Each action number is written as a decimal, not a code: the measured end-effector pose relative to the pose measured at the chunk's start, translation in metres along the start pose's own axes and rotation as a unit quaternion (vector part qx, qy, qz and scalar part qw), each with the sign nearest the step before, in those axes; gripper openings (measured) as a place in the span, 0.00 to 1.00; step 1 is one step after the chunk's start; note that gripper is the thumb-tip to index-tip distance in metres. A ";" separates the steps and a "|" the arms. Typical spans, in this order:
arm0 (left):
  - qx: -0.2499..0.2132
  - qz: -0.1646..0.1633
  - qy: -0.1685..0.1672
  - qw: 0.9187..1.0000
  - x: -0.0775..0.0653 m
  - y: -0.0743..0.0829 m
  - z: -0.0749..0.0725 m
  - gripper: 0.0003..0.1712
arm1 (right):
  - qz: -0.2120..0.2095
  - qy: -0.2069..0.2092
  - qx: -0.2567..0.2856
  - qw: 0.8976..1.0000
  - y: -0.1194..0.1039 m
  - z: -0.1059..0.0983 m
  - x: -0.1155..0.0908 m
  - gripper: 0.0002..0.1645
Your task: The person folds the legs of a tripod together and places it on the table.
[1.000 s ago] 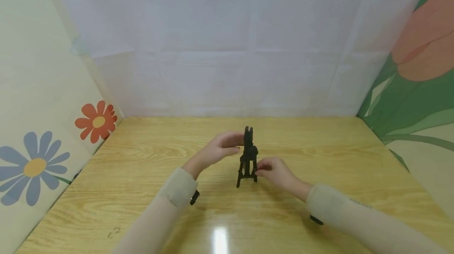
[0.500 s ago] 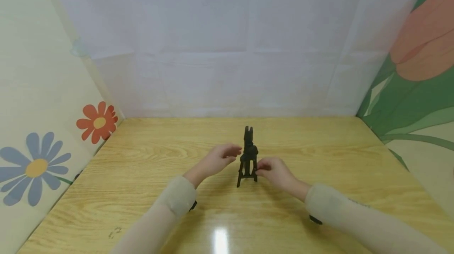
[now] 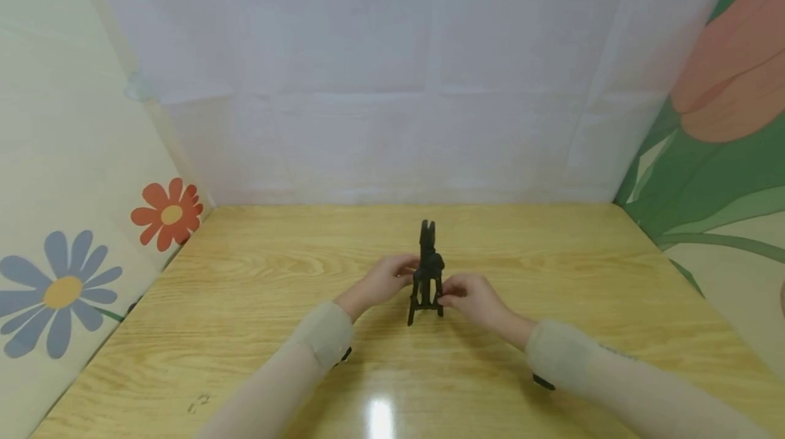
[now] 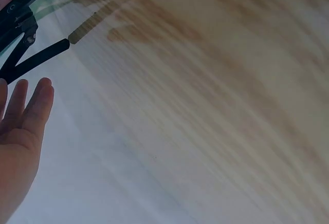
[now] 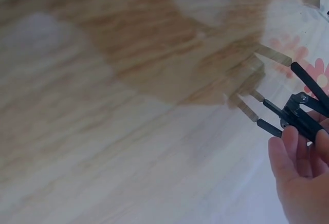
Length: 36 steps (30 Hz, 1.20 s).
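A small black folding stand [image 3: 431, 263] stands on splayed legs near the middle of the table, with two prongs rising at its top. My right hand [image 3: 477, 297] pinches the lower right part of its frame between thumb and fingers. In the right wrist view, the fingertips lie against the dark bars of the stand [image 5: 306, 124]. From the other side my left hand [image 3: 383, 280] reaches to the stand's middle, where the frame hides its fingertips. Seen by the left wrist camera, the fingers of the left hand [image 4: 23, 136] are extended just below a leg of the stand [image 4: 41, 58].
The wood-grain table [image 3: 257, 357] is glossy and reflects a light near its front. A white cloth [image 3: 392, 84] hangs behind it. Flower-patterned panels flank it, one with blue and red blooms [image 3: 172, 214] on the left, another with a large pink flower [image 3: 736, 78] on the right.
My left hand has come down from beside the stand's upper prongs, drawn slightly away, then moved right again to its middle. The right hand keeps its grip, and the stand stays nearly in place.
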<state>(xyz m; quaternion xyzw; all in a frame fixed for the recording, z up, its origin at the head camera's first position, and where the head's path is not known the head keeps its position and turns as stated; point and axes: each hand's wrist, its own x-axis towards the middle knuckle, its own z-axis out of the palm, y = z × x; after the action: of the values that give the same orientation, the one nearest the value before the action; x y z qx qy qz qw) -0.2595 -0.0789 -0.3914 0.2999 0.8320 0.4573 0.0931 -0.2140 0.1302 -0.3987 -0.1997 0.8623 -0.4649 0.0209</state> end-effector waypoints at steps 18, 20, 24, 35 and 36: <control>0.028 0.010 -0.017 0.999 -0.004 0.002 -0.001 0.19 | -0.002 0.005 -0.005 1.000 -0.003 0.000 0.000 0.03; 0.036 0.010 -0.015 0.999 -0.008 0.003 -0.002 0.19 | 0.000 0.006 -0.003 1.000 -0.004 0.000 -0.001 0.02; 0.047 -0.006 -0.015 0.999 -0.016 0.006 -0.005 0.18 | 0.009 0.008 -0.003 1.000 -0.005 0.000 -0.001 0.02; 0.069 -0.034 -0.031 0.997 -0.040 0.019 -0.005 0.17 | -0.003 0.004 -0.006 1.000 -0.004 0.001 -0.001 0.02; 0.076 -0.033 -0.029 0.996 -0.041 0.020 -0.004 0.17 | -0.002 0.005 -0.006 1.000 -0.003 0.001 0.000 0.02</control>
<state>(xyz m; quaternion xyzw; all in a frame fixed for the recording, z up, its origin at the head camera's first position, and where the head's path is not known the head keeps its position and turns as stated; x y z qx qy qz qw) -0.2203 -0.0975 -0.3775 0.2918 0.8707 0.3807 0.1086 -0.2124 0.1282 -0.3966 -0.1987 0.8647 -0.4612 0.0144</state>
